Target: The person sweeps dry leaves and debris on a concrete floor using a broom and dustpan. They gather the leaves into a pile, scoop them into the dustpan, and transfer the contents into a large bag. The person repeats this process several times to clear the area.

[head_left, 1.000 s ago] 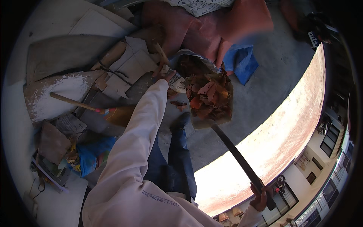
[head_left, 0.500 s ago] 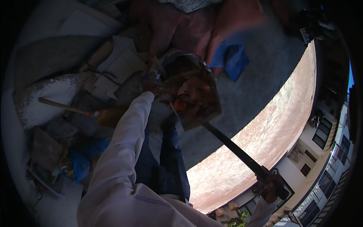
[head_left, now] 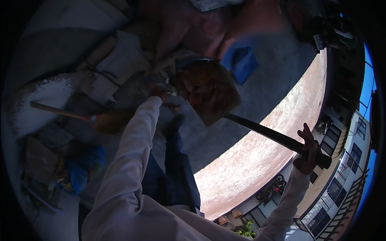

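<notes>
A long-handled dustpan (head_left: pixel 231 109), square and loaded with reddish-brown debris (head_left: pixel 201 86), tilts over the concrete in the middle of view. My right hand (head_left: pixel 307 150) supports the far end of its dark handle, with some fingers raised off it. Deep in shadow, my left hand (head_left: pixel 158 92) is closed at the crumpled edge of a pale sack (head_left: pixel 167 74), beside the pan's left side. Shadow blurs its fingers, and the pan hides most of the sack.
A broom (head_left: pixel 60 109) with a wooden handle lies at left, near white powder (head_left: pixel 44 98) and flattened cardboard (head_left: pixel 120 56). Blue plastic (head_left: pixel 241 64) and a reddish tarp (head_left: pixel 193 30) lie farther off. Sunlit paving (head_left: pixel 265 140) stretches right, toward buildings.
My right hand has moved up and right with the dustpan's handle, its fingers spreading from their grip. The pan has tilted. My left hand stays nearly in place.
</notes>
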`<state>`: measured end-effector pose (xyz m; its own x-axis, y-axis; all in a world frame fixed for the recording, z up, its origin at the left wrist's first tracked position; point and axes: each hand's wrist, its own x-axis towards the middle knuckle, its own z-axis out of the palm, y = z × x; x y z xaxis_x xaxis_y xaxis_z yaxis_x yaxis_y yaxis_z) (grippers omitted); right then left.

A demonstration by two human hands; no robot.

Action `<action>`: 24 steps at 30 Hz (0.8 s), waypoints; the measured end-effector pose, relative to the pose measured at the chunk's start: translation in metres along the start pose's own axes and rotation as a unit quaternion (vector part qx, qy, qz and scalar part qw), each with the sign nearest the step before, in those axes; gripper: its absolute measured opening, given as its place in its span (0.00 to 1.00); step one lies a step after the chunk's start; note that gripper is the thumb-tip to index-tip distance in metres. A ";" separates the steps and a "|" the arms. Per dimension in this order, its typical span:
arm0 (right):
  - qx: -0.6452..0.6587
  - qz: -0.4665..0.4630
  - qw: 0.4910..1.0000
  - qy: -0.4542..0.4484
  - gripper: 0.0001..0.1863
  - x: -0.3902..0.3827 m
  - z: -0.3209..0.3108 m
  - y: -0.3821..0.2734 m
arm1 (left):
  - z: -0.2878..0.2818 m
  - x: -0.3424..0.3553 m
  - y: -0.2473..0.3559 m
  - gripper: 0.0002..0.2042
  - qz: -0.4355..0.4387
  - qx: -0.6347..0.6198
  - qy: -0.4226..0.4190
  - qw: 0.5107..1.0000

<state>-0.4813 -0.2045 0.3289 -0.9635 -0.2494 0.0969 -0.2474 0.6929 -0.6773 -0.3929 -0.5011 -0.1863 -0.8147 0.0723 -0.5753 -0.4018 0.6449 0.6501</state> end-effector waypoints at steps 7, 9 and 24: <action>0.244 0.081 0.966 0.024 0.16 0.056 0.057 -0.046 | 0.004 0.004 0.020 0.15 -0.094 0.086 -0.059 0.990; 0.228 0.053 0.972 -0.010 0.15 0.067 0.072 -0.063 | 0.006 0.007 0.026 0.15 -0.058 0.134 -0.078 0.986; -0.015 -0.036 0.997 0.067 0.09 0.146 0.179 -0.091 | -0.054 -0.006 0.067 0.16 -0.082 0.198 -0.130 0.968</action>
<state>-0.5810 -0.4252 0.2744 -0.9474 -0.2081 0.2431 -0.3180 0.6962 -0.6436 -0.4380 -0.4992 -0.1123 -0.6003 0.0990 -0.7936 -0.2831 0.9017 0.3267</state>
